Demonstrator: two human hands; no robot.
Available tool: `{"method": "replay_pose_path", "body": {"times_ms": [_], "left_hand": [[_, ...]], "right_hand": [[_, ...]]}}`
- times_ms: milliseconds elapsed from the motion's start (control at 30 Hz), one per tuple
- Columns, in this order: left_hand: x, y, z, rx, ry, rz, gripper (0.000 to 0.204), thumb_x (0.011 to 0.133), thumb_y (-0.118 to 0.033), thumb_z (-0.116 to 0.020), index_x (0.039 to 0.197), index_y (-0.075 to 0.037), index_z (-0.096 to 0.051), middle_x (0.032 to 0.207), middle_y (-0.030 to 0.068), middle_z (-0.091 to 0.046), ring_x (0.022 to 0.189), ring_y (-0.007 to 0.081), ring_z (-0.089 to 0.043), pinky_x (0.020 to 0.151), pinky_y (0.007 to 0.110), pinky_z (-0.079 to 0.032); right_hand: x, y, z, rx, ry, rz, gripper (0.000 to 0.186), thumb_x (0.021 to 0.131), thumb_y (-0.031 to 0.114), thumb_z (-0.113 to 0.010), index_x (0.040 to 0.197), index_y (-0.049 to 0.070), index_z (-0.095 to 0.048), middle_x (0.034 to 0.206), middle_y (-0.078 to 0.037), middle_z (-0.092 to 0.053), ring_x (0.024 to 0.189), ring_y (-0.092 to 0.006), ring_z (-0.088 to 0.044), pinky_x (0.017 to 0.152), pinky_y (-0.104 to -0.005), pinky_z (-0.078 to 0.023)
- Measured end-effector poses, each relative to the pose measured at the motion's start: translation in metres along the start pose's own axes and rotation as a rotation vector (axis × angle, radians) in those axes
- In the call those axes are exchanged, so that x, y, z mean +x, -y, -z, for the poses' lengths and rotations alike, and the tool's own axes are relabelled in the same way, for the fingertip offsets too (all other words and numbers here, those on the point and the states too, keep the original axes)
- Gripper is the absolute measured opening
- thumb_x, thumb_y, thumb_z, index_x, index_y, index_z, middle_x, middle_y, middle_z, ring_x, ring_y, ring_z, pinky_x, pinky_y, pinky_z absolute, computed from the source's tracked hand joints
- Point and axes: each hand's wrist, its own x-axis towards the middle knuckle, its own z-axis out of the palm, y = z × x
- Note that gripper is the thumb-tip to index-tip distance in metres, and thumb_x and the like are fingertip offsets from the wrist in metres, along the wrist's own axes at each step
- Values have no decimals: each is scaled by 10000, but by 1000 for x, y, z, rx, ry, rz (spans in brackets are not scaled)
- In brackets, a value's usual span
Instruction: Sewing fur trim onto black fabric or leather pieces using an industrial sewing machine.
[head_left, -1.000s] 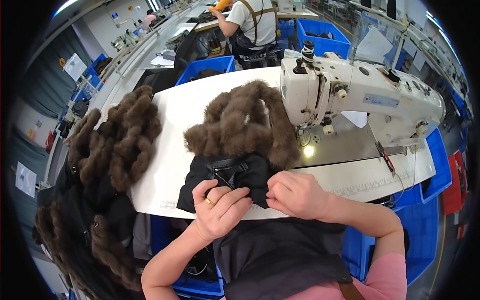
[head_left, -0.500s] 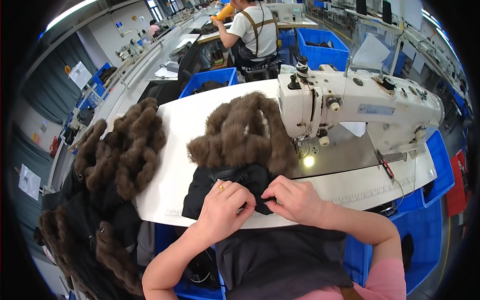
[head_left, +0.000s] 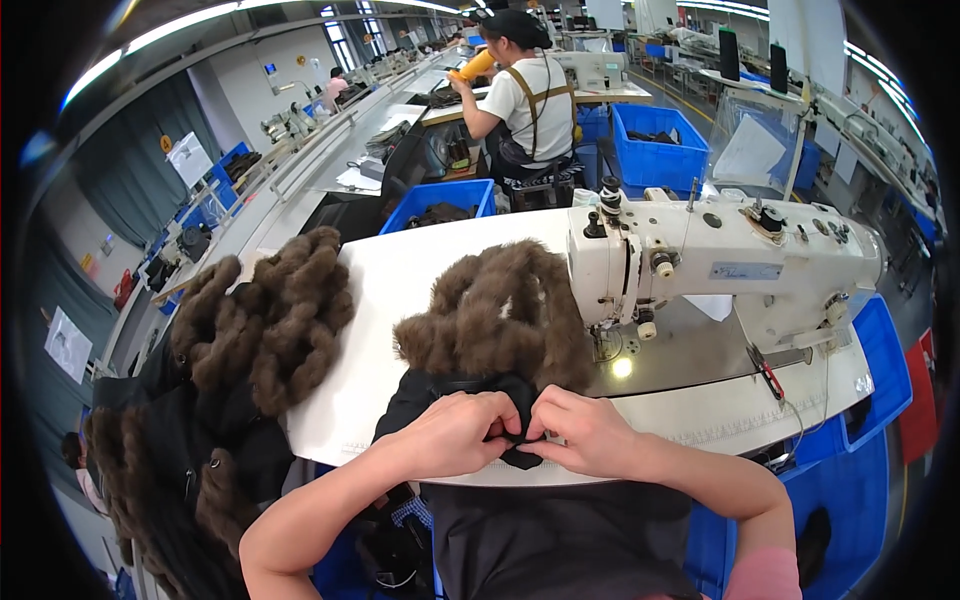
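My left hand (head_left: 462, 432) and my right hand (head_left: 578, 430) are close together near the table's front edge, fingers pinched on the edge of a black fabric piece (head_left: 403, 398). The fabric bunches between the two hands, and my fingers cover part of it. Brown fur trim (head_left: 490, 318) in thick strips lies just beyond, joining or touching the black cloth. To its right is the white sewing machine (head_left: 720, 250), its needle area beside the fur and a small light lit on the bed.
More fur-trimmed black garments (head_left: 270, 330) pile up at the table's left edge and hang down. Red-handled snips (head_left: 768, 375) lie on the machine bed. Blue bins (head_left: 440, 205) stand around the table. A co-worker (head_left: 525, 100) sits ahead, holding a yellow object.
My hands have drawn closer together and bunched the black fabric between them. The view has tilted upward, so the table sits lower in the picture.
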Motion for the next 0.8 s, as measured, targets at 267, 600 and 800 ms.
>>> {"method": "replay_pose_path", "body": {"times_ms": [267,600,800], "left_hand": [[-13,20,-4,-120,-68,-137,189,836,-37,-672,1023,-35,-697,885,104,-589,785,238,-610,694,321,-487],[-19,33,3,-318,-112,-110,124,846,-56,-706,968,-46,-727,827,40,-650,758,132,-624,675,259,-490],[-21,36,-9,-255,-335,-201,113,789,-33,-746,901,-44,-737,797,38,-653,730,142,-644,638,272,-501]], "right_hand": [[8,-3,9,-83,30,69,190,803,168,-751,827,71,-589,889,-31,-566,722,-204,-612,575,-324,-488],[18,-3,12,348,222,-155,167,885,172,-676,982,45,-628,959,-68,-550,724,-180,-601,660,-312,-495],[32,3,19,414,335,-212,224,871,230,-697,965,37,-633,929,-71,-565,731,-191,-615,662,-303,-493]]}}
